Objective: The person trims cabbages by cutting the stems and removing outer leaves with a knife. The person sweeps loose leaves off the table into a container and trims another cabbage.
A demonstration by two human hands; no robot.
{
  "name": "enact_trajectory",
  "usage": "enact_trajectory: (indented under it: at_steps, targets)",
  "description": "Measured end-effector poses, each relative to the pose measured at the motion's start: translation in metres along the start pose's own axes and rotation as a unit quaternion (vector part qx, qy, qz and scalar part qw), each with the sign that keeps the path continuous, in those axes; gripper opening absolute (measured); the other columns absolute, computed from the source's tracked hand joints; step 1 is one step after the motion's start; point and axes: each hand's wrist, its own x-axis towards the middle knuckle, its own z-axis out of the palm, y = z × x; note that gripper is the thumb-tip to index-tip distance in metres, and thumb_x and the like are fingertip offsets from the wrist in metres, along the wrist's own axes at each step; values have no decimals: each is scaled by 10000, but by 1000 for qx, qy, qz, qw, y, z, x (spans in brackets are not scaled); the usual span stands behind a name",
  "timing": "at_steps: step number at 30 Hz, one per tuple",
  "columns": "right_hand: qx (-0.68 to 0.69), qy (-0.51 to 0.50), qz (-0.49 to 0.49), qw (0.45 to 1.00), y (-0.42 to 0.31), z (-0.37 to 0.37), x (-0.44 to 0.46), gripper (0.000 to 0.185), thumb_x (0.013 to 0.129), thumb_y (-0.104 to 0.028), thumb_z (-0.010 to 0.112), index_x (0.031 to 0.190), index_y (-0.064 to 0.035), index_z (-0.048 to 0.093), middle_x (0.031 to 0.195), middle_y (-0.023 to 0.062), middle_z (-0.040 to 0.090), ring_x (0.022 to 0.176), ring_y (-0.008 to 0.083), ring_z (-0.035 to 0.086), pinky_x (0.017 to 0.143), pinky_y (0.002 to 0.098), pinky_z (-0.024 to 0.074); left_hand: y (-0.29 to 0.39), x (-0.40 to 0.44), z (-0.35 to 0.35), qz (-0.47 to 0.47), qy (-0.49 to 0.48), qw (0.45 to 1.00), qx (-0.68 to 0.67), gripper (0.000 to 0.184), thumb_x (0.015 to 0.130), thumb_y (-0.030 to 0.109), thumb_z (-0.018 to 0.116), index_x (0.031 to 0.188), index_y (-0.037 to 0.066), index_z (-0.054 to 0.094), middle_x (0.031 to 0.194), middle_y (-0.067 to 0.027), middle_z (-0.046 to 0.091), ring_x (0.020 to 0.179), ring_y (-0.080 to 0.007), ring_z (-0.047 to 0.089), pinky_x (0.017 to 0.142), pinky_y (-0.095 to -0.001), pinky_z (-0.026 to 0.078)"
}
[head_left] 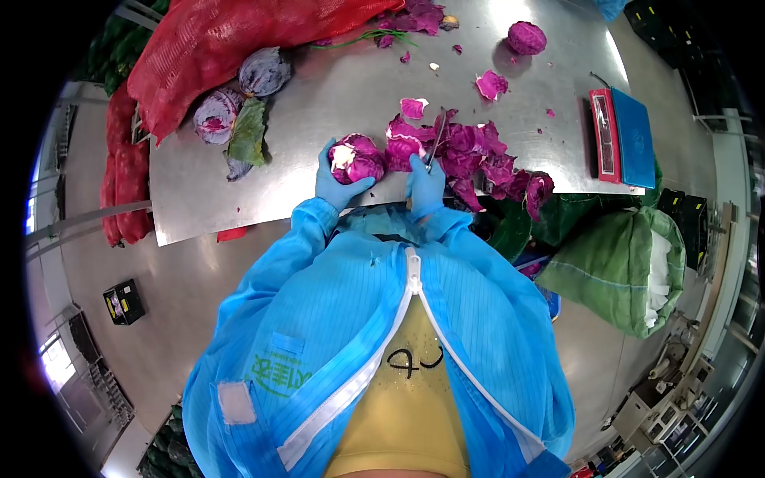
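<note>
My left hand point(339, 187), in a blue glove, is closed round the lower left side of a red cabbage point(367, 156). The cabbage's pale cut stem end faces up and to the left. My gloved right hand point(428, 188) grips a knife point(438, 134) whose thin blade points away from me. Beside that hand lies a heap of loose purple cabbage leaves point(466, 149), reaching to the table's near edge. One paler leaf point(402, 146) sits between the held cabbage and the knife, close to my right fingers.
On the metal table point(335, 88), a red mesh sack point(215, 56) lies at the far left, with two untrimmed cabbages point(265, 72) in front. A trimmed cabbage point(527, 37) stands far right. A blue and red box point(632, 139) is at the right edge, above a green sack point(610, 267).
</note>
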Motion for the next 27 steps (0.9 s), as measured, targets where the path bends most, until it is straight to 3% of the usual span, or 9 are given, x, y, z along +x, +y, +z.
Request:
enact_trajectory:
  at_steps: [4,6,8,11,14,19,21,25,27]
  targets:
    - [-76,-94,-83,989,7,-4,-14,310,861,-159,615,1144,-41,568,593,-2,536,484,47,461,443,222,360,-15,4,-2,8,10,999,-50,1069,526,290,879,1367,73,254,1304,-167,423,1198,-290,450,1016,-363,389]
    - [-172,-73,-126,974,10,-8,-14,329,857,-145,605,1160,-24,560,628,14,581,501,52,482,465,222,377,-20,3,-1,-67,25,972,-225,1081,520,283,881,1373,77,250,1305,-154,424,1205,-276,441,1018,-377,383]
    - [-156,-79,-98,980,8,-16,-10,333,856,-140,599,1167,-27,558,640,18,591,512,55,498,472,223,387,-25,0,-8,-58,23,976,-207,1060,540,249,873,1380,85,246,1284,-159,424,1194,-283,446,1017,-386,384]
    - [-159,-95,-72,980,3,-14,-14,340,858,-125,597,1184,-39,546,637,7,583,504,50,493,458,212,376,-21,-10,-14,-70,59,995,47,1041,559,228,863,1381,81,242,1281,-178,392,1186,-301,446,1008,-380,395]
    - [-204,-122,-112,965,-6,-5,-25,359,857,-120,607,1200,-45,532,630,-9,562,491,39,476,444,199,365,0,-17,-6,-130,99,954,-252,1094,536,298,871,1385,54,226,1302,-201,337,1209,-312,402,1022,-399,368]
    - [-209,-140,-160,954,1,-6,-24,287,837,-130,605,1109,-36,593,679,40,611,560,70,561,518,230,441,12,-6,4,-132,151,980,-4,1068,540,316,873,1354,14,251,1297,-181,376,1164,-302,451,988,-359,404]
    - [-255,-93,-127,954,11,-20,-6,299,832,-121,603,1118,-38,576,714,44,613,565,80,565,520,230,442,4,0,-4,-151,141,974,-93,998,572,291,859,1336,20,276,1257,-161,427,1133,-288,478,962,-361,431]
    - [-31,-29,-78,996,-4,-35,42,536,834,-156,637,1311,-48,418,661,20,570,502,65,495,415,220,377,-2,-4,-11,-228,130,891,-369,857,633,197,820,1312,48,319,1217,-131,474,1110,-240,500,887,-353,484]
    - [-273,1,-222,936,-11,-29,39,570,825,-176,658,1326,-71,408,712,13,583,584,72,531,487,219,429,-18,-6,-9,-191,114,912,-343,852,635,196,818,1313,56,322,1225,-121,472,1117,-238,495,902,-354,473]
